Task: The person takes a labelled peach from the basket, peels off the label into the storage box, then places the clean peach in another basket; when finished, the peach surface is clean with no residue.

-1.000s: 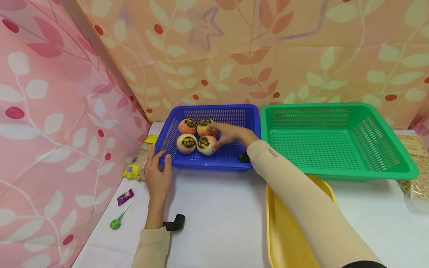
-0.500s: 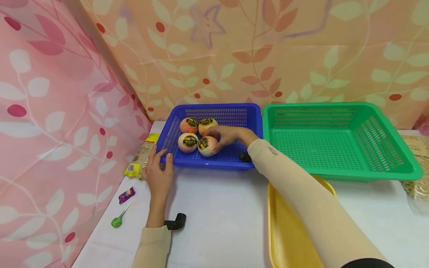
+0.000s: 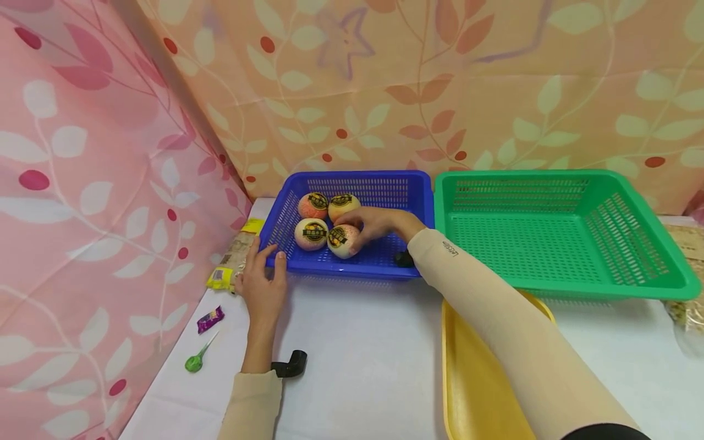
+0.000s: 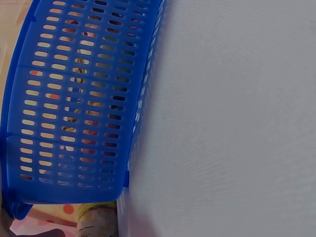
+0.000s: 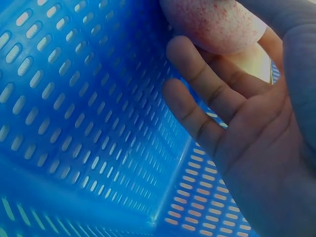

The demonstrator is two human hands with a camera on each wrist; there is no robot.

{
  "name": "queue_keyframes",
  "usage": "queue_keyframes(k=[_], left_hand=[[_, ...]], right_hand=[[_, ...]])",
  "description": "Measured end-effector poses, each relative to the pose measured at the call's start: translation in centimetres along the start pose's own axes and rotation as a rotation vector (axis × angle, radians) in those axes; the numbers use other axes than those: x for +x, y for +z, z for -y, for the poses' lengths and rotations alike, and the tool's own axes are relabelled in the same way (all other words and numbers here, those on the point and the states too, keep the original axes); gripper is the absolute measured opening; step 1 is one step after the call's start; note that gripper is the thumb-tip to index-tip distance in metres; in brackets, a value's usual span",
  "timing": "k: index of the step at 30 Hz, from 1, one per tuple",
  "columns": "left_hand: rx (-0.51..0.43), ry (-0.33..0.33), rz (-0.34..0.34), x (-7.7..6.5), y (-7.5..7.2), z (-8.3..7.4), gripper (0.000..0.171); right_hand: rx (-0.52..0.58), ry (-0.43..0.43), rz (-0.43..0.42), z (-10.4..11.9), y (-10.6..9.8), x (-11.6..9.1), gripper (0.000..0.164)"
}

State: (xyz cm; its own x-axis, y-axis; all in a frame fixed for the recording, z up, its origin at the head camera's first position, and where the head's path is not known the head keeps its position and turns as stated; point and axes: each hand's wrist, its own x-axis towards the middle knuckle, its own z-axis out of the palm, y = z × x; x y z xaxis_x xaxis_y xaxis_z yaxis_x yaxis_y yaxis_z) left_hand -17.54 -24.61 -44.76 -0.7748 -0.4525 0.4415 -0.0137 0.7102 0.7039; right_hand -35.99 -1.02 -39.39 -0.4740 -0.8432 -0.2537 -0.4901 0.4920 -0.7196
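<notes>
In the head view, my right hand (image 3: 375,222) reaches into the blue basket (image 3: 352,267). Its thumb and fingers hold the front right peach (image 3: 342,242), a round pink-and-white one with a black label. Three similar labelled peaches lie beside it: one front left (image 3: 311,234), one back left (image 3: 313,206), one back right (image 3: 343,205). From the right wrist, the held peach (image 5: 215,24) shows speckled skin between the fingers; the two nearest fingers stand away from it. My left hand (image 3: 265,293) rests at the basket's front left corner, fingers at the rim.
Right of the blue basket stands a green basket (image 3: 550,289). A yellow tray (image 3: 459,373) lies in front, partly under my right forearm. At left are a yellow packet (image 3: 221,278), a purple wrapped candy (image 3: 210,319) and a green lollipop (image 3: 194,363). Bagged grains (image 3: 694,256) lie far right.
My right fingers have closed in around the front right peach, which stays in its place. The left hand keeps its place at the basket corner. The whole view has shifted slightly.
</notes>
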Motion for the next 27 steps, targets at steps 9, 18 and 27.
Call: queue_keyframes(k=[9,18,27], left_hand=[[0.006,-0.008,0.015,0.0,0.1,-0.1,0.04],[0.011,-0.002,0.004,0.1,0.0,0.1,0.04],[-0.004,-0.022,0.018,0.1,-0.2,0.0,0.042]], right_hand=[[0.059,0.024,-0.03,0.0,-0.6,-0.5,0.082],[0.072,-0.064,-0.122,1.8,-2.7,-2.2,0.078],[0.144,-0.184,-0.216,5.4,-5.3,-7.5,0.075]])
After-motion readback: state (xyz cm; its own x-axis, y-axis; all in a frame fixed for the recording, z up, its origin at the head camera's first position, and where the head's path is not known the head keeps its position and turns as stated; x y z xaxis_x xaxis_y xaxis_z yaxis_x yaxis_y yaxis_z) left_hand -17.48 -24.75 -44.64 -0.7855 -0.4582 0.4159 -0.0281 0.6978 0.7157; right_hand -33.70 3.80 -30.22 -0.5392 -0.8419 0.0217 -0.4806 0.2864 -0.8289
